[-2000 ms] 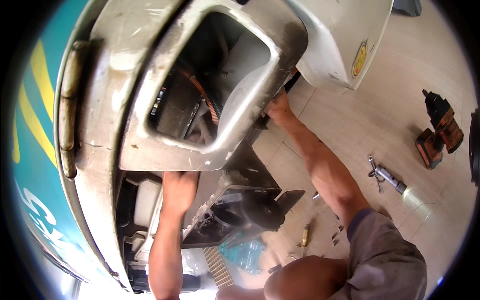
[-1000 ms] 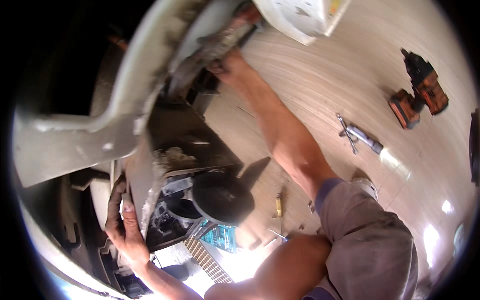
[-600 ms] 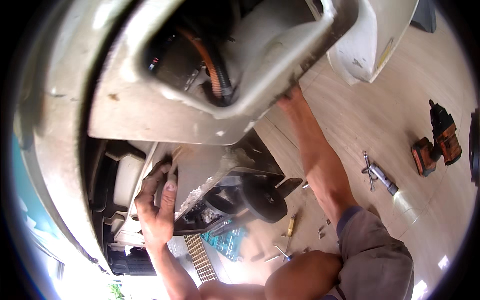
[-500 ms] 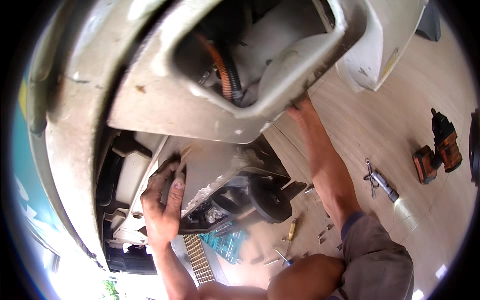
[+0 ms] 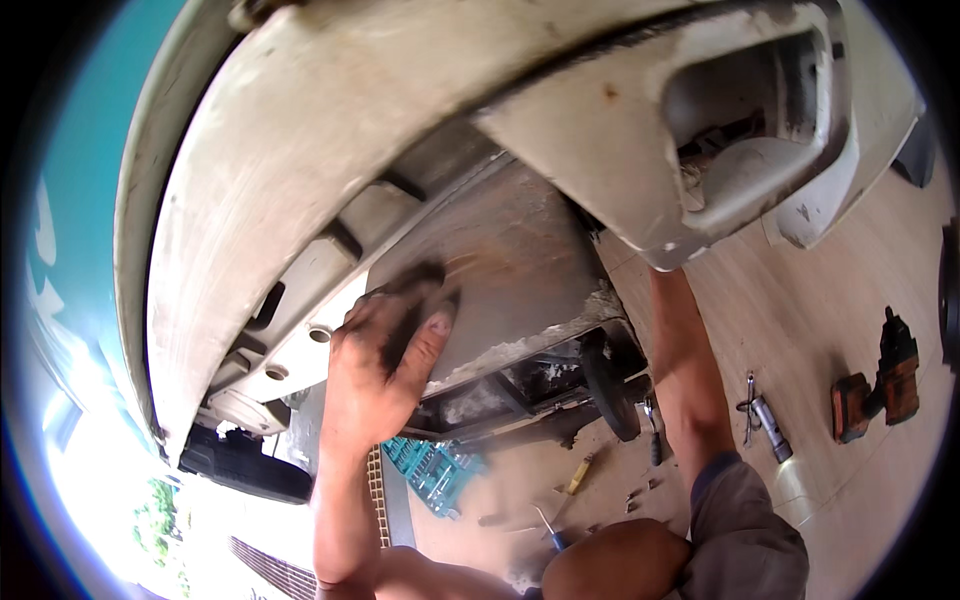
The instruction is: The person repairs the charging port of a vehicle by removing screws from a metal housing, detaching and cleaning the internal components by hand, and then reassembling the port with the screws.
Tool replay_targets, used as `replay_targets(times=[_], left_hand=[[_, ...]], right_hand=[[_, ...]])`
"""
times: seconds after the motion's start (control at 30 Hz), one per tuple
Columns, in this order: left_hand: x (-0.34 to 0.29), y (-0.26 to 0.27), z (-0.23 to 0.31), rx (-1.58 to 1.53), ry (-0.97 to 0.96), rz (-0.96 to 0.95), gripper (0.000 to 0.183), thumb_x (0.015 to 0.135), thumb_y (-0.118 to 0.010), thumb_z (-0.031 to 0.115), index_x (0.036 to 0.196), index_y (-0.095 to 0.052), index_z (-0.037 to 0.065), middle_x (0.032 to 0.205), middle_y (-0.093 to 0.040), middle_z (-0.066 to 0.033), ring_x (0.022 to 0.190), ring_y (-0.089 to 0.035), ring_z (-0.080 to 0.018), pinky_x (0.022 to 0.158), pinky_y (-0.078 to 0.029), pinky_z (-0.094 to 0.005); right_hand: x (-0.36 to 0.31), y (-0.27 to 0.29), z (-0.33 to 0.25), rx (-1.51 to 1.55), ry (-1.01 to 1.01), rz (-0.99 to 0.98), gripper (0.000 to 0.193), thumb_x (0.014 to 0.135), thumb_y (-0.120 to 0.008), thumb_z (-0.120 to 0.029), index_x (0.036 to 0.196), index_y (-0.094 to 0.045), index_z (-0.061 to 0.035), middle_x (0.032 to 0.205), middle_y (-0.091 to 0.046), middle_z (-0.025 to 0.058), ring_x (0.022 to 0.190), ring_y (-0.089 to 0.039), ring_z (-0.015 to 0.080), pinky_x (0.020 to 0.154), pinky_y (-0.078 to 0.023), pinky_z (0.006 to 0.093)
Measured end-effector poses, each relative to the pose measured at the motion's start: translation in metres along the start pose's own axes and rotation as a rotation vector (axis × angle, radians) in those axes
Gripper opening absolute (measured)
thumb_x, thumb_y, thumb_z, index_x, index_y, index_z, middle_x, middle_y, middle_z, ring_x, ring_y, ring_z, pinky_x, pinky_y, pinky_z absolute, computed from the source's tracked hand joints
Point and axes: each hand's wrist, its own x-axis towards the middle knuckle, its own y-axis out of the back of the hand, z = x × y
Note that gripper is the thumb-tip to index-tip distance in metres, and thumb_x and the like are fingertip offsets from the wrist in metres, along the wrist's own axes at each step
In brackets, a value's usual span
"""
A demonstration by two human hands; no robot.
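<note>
My left hand (image 5: 392, 350) lies against a worn grey-brown metal panel (image 5: 520, 270) under the vehicle's front. Its fingers are extended and the thumb stands apart, with nothing held. Above it curves a scuffed off-white bumper (image 5: 330, 150), with a cut-out corner section (image 5: 590, 130) at the right. My right forearm (image 5: 685, 370) reaches up beneath that corner. The bumper hides my right hand from the wrist onward, so its fingers and anything in them cannot be seen. Below the panel's chipped lower edge sits a dark round part (image 5: 606, 385).
Right of my arm, a cordless power tool (image 5: 890, 375), a lit flashlight (image 5: 771, 430) and a wrench (image 5: 749, 405) lie on the tiled floor. Near my knee are a yellow-handled screwdriver (image 5: 579, 475), a blue-handled tool (image 5: 555, 535), a ratchet (image 5: 654, 435) and a teal tool case (image 5: 430, 480).
The view has shifted, and the bumper corner now appears farther right. My left hand appears farther right on the panel, fingers still extended. My right hand has gone fully out of sight behind the bumper.
</note>
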Motion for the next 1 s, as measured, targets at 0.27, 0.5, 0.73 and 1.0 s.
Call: replay_targets(times=[0.27, 0.5, 0.73, 1.0], left_hand=[[-0.011, 0.005, -0.001, 0.013, 0.074, 0.296, 0.018, 0.088, -0.076, 0.013, 0.095, -0.075, -0.003, 0.090, -0.075, -0.0179, 0.083, -0.072, -0.0300, 0.079, -0.054, -0.0360], [-0.052, 0.008, -0.041, 0.054, 0.028, 0.339, 0.015, 0.090, -0.069, 0.009, 0.098, -0.072, -0.004, 0.086, -0.071, -0.0192, 0.075, -0.068, -0.0308, 0.073, -0.053, -0.0358], [-0.052, -0.001, -0.043, -0.172, 0.141, 0.320, 0.020, 0.093, -0.062, 0.008, 0.105, -0.071, -0.005, 0.099, -0.072, -0.0187, 0.094, -0.067, -0.0301, 0.088, -0.049, -0.0364], [-0.059, -0.010, -0.047, -0.243, 0.205, 0.456, 0.022, 0.095, -0.061, 0.011, 0.100, -0.071, -0.007, 0.085, -0.070, -0.0162, 0.082, -0.062, -0.0234, 0.083, -0.047, -0.0345]], right_hand=[[0.000, 0.000, -0.002, -0.044, 0.012, -0.005, 0.031, 0.104, -0.051, -0.012, 0.135, -0.048, -0.0077, 0.130, -0.058, 0.0092, 0.120, -0.059, 0.0260, 0.098, -0.056, 0.0419], [0.008, 0.000, 0.005, -0.090, -0.002, -0.041, 0.029, 0.104, -0.051, -0.012, 0.133, -0.048, -0.0079, 0.129, -0.058, 0.0091, 0.119, -0.059, 0.0260, 0.098, -0.056, 0.0423], [-0.007, 0.016, -0.013, -0.166, -0.007, -0.015, 0.028, 0.104, -0.050, -0.013, 0.132, -0.049, -0.0081, 0.128, -0.059, 0.0091, 0.118, -0.059, 0.0260, 0.098, -0.055, 0.0426], [-0.022, 0.024, -0.020, -0.212, -0.031, 0.006, 0.026, 0.105, -0.049, -0.013, 0.131, -0.050, -0.0084, 0.126, -0.060, 0.0091, 0.117, -0.060, 0.0260, 0.098, -0.055, 0.0430]])
